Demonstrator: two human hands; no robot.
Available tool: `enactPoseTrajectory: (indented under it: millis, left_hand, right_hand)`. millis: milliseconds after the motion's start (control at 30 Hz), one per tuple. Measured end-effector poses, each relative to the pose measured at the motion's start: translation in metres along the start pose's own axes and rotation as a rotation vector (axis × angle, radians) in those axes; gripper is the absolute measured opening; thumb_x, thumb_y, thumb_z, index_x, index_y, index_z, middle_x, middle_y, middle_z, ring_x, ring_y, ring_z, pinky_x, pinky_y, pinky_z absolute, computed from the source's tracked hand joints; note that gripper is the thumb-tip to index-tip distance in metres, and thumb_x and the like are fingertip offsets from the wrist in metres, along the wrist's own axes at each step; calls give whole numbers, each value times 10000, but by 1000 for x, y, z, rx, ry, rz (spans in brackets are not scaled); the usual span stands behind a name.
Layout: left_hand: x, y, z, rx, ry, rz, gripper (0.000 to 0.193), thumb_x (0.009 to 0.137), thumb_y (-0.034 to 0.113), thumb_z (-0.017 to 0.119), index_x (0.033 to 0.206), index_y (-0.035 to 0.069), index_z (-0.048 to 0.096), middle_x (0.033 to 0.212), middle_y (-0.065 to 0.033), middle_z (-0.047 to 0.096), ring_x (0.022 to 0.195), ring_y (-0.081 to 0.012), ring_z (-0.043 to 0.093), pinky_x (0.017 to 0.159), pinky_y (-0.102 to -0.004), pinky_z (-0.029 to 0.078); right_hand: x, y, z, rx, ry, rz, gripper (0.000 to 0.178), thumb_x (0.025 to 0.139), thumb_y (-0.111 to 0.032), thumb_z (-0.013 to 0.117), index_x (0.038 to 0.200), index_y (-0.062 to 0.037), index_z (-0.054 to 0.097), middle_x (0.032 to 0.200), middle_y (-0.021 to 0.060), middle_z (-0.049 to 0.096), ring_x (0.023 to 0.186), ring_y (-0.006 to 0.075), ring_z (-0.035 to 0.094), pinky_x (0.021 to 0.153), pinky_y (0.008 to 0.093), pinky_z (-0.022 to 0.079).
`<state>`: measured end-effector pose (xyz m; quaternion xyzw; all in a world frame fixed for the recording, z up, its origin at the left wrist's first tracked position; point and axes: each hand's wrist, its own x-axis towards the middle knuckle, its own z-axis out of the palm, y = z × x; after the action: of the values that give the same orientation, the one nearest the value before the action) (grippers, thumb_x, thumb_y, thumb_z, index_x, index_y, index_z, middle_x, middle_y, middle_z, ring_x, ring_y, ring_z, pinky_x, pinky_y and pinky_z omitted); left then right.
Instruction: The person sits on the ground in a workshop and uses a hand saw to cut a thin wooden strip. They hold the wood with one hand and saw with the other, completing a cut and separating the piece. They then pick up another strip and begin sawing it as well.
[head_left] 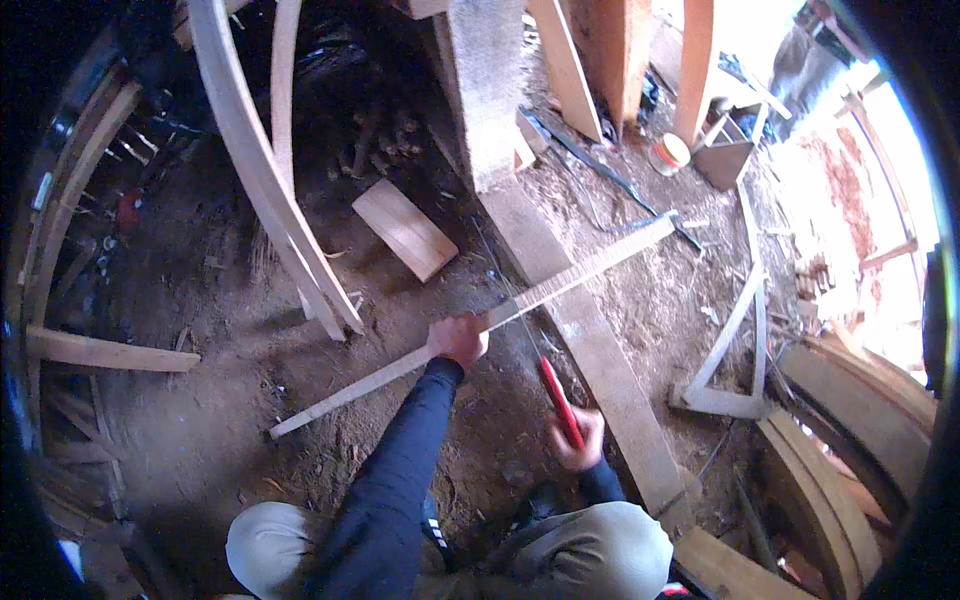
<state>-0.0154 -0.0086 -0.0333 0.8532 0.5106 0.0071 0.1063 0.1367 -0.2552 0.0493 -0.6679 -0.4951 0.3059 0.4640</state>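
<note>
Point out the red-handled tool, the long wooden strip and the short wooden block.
Red-handled tool (560, 397), head view: middle of its handle.
Long wooden strip (570, 280), head view: its stretch right of centre.
Short wooden block (403, 229), head view: its broad upper face.

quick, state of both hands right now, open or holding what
Left hand: closed, holding the long wooden strip.
Right hand: closed, holding the red-handled saw by its handle.
</note>
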Motion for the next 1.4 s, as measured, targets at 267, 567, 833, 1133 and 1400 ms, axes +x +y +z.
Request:
enactPoseTrajectory:
  millis: [267,567,833,1133,1400]
  left_hand:
    - [-3,1,-9,-28,69,47,241,773,346,629,753,111,676,737,-161,686,693,-345,690,635,-464,563]
    - [-17,-2,-8,-29,39,46,236,788,345,608,781,116,665,746,-146,687,701,-348,685,644,-477,560]
    - [-13,7,-12,-91,57,45,211,775,325,628,760,119,673,738,-154,686,699,-351,685,642,-472,558]
    - [-8,-4,6,-43,-52,96,237,822,358,579,865,153,691,813,-117,697,732,-355,684,663,-496,551]
    - [-17,1,-4,-54,-23,183,264,794,389,596,795,137,674,738,-166,675,671,-386,667,613,-511,547]
  right_hand:
    - [-16,-8,-9,48,18,-44,216,711,-52,643,924,-44,676,565,51,509,489,90,511,516,262,430]
    - [22,-7,16,57,-19,-149,117,745,-39,663,852,-17,621,606,70,511,570,78,510,548,256,426]
    - [58,-9,26,-65,46,-52,107,734,-80,694,774,-34,606,563,112,477,476,168,495,504,301,422]
    - [11,-27,4,27,18,7,118,720,-105,677,789,-42,605,555,55,468,481,147,486,526,297,426]
    - [20,-22,29,113,135,16,116,734,-56,662,842,-23,633,572,32,523,513,73,507,534,242,435]
